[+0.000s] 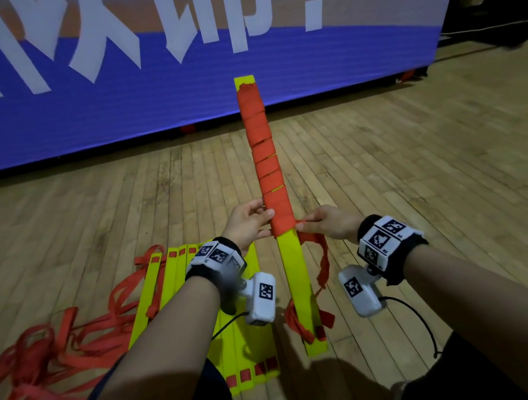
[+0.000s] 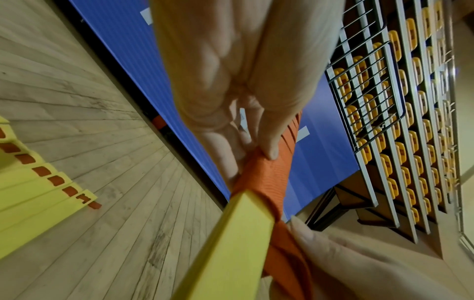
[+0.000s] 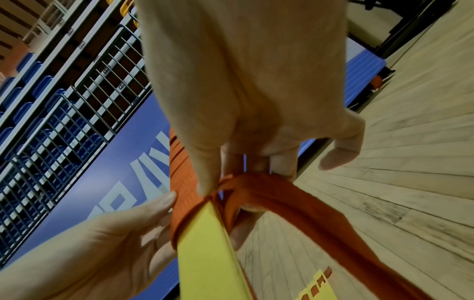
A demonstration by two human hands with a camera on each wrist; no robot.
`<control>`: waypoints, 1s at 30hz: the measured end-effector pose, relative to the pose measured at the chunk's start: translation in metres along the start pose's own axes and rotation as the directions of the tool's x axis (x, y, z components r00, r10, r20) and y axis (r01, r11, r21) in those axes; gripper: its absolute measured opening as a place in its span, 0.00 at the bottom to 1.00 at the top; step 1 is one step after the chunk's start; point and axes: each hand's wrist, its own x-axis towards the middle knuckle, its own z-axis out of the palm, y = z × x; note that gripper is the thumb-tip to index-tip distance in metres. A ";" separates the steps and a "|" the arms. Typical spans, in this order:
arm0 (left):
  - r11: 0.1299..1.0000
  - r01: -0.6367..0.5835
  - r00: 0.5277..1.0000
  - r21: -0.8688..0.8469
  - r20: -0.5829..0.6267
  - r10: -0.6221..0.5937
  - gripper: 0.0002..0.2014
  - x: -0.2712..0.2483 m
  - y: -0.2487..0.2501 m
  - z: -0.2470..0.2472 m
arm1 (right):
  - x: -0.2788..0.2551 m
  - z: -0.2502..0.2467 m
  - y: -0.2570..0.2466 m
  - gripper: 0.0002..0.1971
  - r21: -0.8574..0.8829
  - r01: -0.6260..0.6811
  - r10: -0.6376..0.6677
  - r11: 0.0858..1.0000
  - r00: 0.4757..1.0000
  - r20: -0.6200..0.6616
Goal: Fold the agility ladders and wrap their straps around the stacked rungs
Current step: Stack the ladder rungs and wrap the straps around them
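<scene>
A stack of yellow rungs (image 1: 291, 259) stands tilted upward in front of me, its upper part bound in turns of orange strap (image 1: 263, 153). My left hand (image 1: 251, 219) grips the stack at the lowest wrapped turn (image 2: 259, 178), thumb across the front. My right hand (image 1: 317, 221) pinches the loose strap (image 3: 256, 182) right beside the stack's right edge. The rest of that strap (image 1: 322, 265) hangs down from my fingers to the stack's lower end. A second ladder (image 1: 183, 309) lies flat on the floor under my left forearm, rungs side by side.
A tangle of loose orange straps (image 1: 42, 353) spreads over the wooden floor (image 1: 418, 164) at the left. A blue banner wall (image 1: 143, 98) with white characters runs across ahead. Railings and stadium seats (image 2: 384, 121) rise behind it.
</scene>
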 end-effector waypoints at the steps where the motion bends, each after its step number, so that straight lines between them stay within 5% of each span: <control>1: 1.000 -0.005 1.000 0.001 -0.008 0.005 0.16 0.000 0.000 -0.001 | -0.001 -0.001 0.000 0.14 -0.011 -0.009 0.009 1.000 1.000 0.000; 5: 1.000 -0.015 1.000 0.000 -0.004 0.015 0.15 -0.002 0.000 -0.002 | 0.000 -0.001 0.003 0.20 -0.063 -0.029 0.029 0.998 1.000 -0.001; 11: 0.999 -0.032 0.998 -0.020 -0.056 0.031 0.09 0.000 -0.001 0.000 | 0.001 -0.002 0.000 0.11 -0.034 -0.003 0.000 0.999 0.997 -0.073; 19: 0.999 -0.052 0.995 -0.006 -0.085 0.051 0.10 0.002 -0.005 0.008 | -0.001 0.011 -0.005 0.06 -0.276 -0.060 -0.017 0.959 0.963 -0.268; 25: 0.996 -0.014 1.000 -0.087 -0.023 0.012 0.10 -0.002 -0.004 0.008 | 0.002 0.008 -0.004 0.12 -0.218 -0.031 -0.025 0.975 0.968 -0.250; 30: 0.995 -0.001 1.000 -0.100 0.024 0.003 0.12 -0.005 0.001 0.004 | -0.001 0.006 -0.003 0.05 -0.147 0.005 -0.028 0.989 0.987 -0.160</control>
